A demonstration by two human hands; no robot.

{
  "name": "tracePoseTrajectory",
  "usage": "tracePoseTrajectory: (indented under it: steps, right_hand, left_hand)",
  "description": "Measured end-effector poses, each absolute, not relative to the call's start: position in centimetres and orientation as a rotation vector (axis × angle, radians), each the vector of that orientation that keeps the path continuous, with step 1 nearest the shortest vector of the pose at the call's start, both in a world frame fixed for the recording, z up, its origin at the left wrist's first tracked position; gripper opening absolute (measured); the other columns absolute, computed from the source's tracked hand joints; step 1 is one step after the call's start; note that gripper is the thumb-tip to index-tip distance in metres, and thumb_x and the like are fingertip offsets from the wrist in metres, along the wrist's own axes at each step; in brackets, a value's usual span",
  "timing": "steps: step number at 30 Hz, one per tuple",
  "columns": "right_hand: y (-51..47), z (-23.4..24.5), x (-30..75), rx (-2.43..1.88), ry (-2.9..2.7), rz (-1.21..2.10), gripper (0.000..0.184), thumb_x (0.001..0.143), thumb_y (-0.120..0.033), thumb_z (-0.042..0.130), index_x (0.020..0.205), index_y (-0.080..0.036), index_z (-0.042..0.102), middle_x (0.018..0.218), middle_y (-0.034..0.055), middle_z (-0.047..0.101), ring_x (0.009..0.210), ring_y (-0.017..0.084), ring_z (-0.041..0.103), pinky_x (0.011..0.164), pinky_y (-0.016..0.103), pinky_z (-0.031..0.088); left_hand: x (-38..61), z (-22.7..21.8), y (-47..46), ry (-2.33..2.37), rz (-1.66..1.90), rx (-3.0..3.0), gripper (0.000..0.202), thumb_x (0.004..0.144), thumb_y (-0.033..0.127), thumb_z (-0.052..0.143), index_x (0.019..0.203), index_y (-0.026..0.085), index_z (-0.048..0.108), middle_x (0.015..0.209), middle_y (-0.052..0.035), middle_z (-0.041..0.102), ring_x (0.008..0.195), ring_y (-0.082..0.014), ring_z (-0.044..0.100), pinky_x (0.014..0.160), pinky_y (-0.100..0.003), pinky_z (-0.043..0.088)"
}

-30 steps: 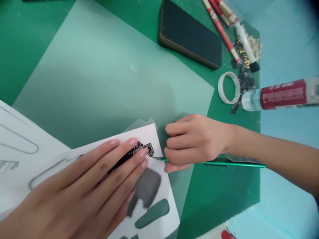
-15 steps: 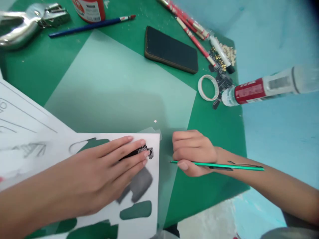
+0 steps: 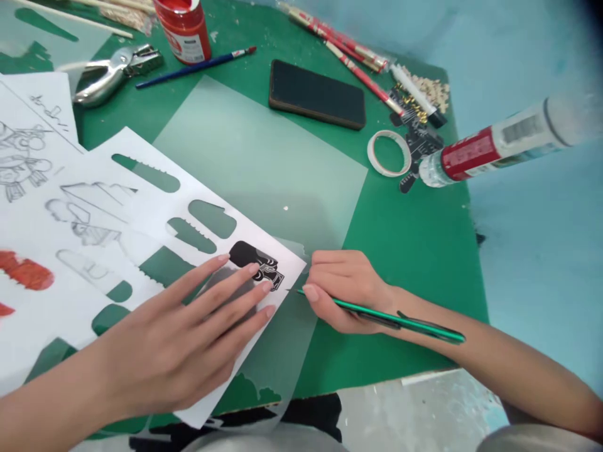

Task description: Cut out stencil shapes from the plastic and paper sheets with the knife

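Observation:
My left hand [image 3: 188, 339] lies flat with spread fingers on a white paper sheet [image 3: 264, 242] that has several cut-out holes. Its fingertips touch a small black cut-out piece with white line patterns [image 3: 242, 253] near the sheet's right corner. A slim green pencil [image 3: 409, 323] is gripped in my right hand [image 3: 343, 292]. Its thin dark tip points left, close to the sheet's edge and the black piece; whether it touches cannot be told. Beneath the white sheet lies a translucent plastic sheet [image 3: 264, 150] on the green table.
A phone [image 3: 316, 94], tape roll [image 3: 389, 153] and plastic bottle [image 3: 494, 147] stand beyond the sheets. Toward the back left are a red paint jar [image 3: 183, 31], a blue paintbrush [image 3: 202, 66] and a metal hole punch [image 3: 113, 72]. Sketched papers [image 3: 28, 157] spread left.
The white sheet has turned clockwise, its corner now pointing right. My left fingers have spread, uncovering more of the black piece. My right hand with the pencil has shifted left toward the sheet.

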State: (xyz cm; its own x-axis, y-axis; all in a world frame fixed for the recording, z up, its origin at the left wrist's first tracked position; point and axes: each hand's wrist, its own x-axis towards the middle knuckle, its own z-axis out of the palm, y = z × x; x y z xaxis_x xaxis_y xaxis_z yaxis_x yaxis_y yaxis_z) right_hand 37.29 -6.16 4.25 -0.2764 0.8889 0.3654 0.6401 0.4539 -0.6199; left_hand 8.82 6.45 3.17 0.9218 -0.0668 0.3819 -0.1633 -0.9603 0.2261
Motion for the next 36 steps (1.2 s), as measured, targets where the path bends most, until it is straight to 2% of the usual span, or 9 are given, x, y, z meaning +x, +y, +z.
tracePoseTrajectory:
  steps: [3,7,14,22,27,32,36]
  right_hand:
    - [-5.9,3.7,36.2,-1.370,-1.882,0.452,0.046,0.119,-0.014,0.054,0.075,-0.026,0.045,0.061,-0.0067,0.049,0.058,0.013,0.038,0.061,0.030,0.037]
    - [-6.3,3.3,35.5,-1.376,-1.960,0.403,0.044,0.118,-0.016,0.051,0.076,-0.025,0.051,0.064,-0.0042,0.057,0.059,0.014,0.043,0.062,0.031,0.042]
    - [-6.5,3.3,35.8,-1.356,-2.039,0.351,0.045,0.120,-0.018,0.051,0.076,-0.022,0.061,0.066,-0.0011,0.065,0.061,0.016,0.046,0.061,0.035,0.045]
    - [-6.5,3.8,35.8,-1.381,-2.103,0.336,0.045,0.121,-0.019,0.053,0.077,-0.022,0.063,0.066,-0.0013,0.063,0.061,0.016,0.047,0.062,0.034,0.044]
    - [-6.6,3.9,36.0,-1.395,-2.130,0.337,0.046,0.123,-0.021,0.051,0.078,-0.023,0.063,0.067,-0.0013,0.063,0.063,0.017,0.047,0.062,0.034,0.046]
    - [-6.7,3.9,36.0,-1.420,-2.164,0.334,0.046,0.123,-0.023,0.052,0.078,-0.024,0.060,0.067,-0.0019,0.062,0.063,0.017,0.046,0.062,0.034,0.045]
    - [-6.3,4.3,36.4,-1.380,-2.188,0.352,0.046,0.122,-0.020,0.053,0.077,-0.024,0.058,0.067,-0.0023,0.061,0.064,0.017,0.044,0.063,0.034,0.044]
  left_hand:
    - [9.4,2.0,6.4,-0.116,0.547,2.742,0.050,0.118,0.031,0.061,0.163,0.009,0.069,0.167,-0.0130,0.074,0.172,-0.0361,0.054,0.155,-0.058,0.023]
    - [9.6,2.0,6.8,-0.079,0.496,2.711,0.051,0.120,0.036,0.060,0.165,0.012,0.067,0.172,-0.0083,0.071,0.172,-0.0307,0.055,0.157,-0.051,0.019]
    - [9.1,2.4,6.7,-0.074,0.445,2.709,0.054,0.119,0.039,0.061,0.167,0.013,0.066,0.176,-0.0084,0.066,0.173,-0.0312,0.053,0.156,-0.054,0.020]
    - [9.0,2.5,6.7,-0.054,0.404,2.737,0.057,0.117,0.042,0.062,0.168,0.018,0.065,0.177,-0.0054,0.066,0.174,-0.0299,0.053,0.156,-0.054,0.022]
    - [9.0,2.6,6.7,-0.061,0.429,2.721,0.057,0.118,0.040,0.061,0.168,0.013,0.065,0.177,-0.0096,0.065,0.170,-0.0324,0.057,0.156,-0.054,0.022]
    - [9.3,2.9,6.7,-0.047,0.429,2.726,0.055,0.120,0.041,0.059,0.167,0.014,0.065,0.176,-0.0085,0.066,0.170,-0.0307,0.057,0.156,-0.051,0.020]
    - [9.3,2.9,6.7,-0.054,0.433,2.720,0.056,0.119,0.041,0.061,0.167,0.013,0.065,0.175,-0.0087,0.067,0.169,-0.0317,0.058,0.156,-0.052,0.021]
